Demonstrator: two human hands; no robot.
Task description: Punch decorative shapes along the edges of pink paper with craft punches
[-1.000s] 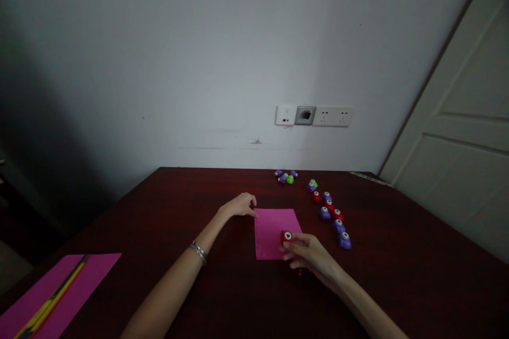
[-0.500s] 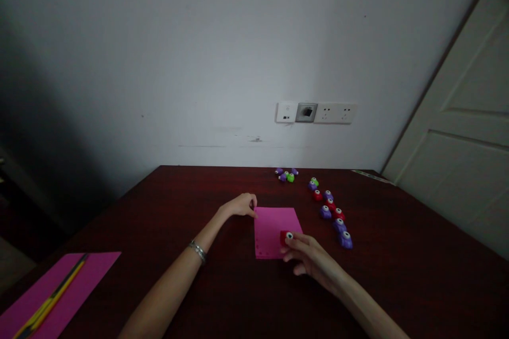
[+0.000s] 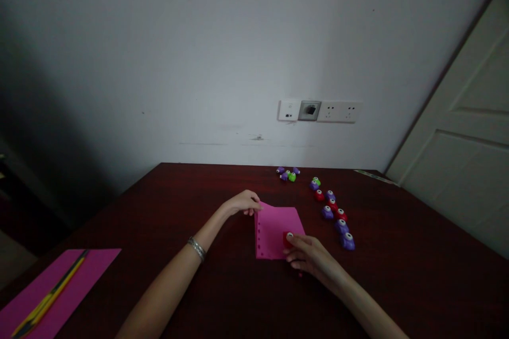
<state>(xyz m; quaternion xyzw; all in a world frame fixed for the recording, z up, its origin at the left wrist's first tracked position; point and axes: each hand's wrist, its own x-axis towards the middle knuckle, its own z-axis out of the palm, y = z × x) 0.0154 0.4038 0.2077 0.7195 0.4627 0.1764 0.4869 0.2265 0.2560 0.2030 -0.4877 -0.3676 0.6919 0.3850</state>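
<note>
Pinched between the fingers of my left hand (image 3: 243, 203) is the upper left corner of a pink sheet of paper (image 3: 278, 220), slightly raised off the table. Dark small holes run down the sheet's left edge and some show along its bottom. My right hand (image 3: 312, 258) is closed on a small red craft punch (image 3: 287, 240) with a round white-and-black top, held over the sheet's lower right part. Whether the punch grips the paper edge I cannot tell. A tiny reddish bit lies just below the right hand.
Several purple, red and green craft punches (image 3: 327, 213) form a line right of the sheet; a smaller cluster (image 3: 284, 176) lies farther back. At the left, yellow-and-black pencils (image 3: 55, 291) rest on another pink sheet (image 3: 93, 273). A wall with sockets (image 3: 338, 112) stands behind the dark table (image 3: 191, 190).
My left hand has lifted the sheet's upper left corner, so that the left edge now tilts up. The right hand and the red craft punch have shifted only slightly.
</note>
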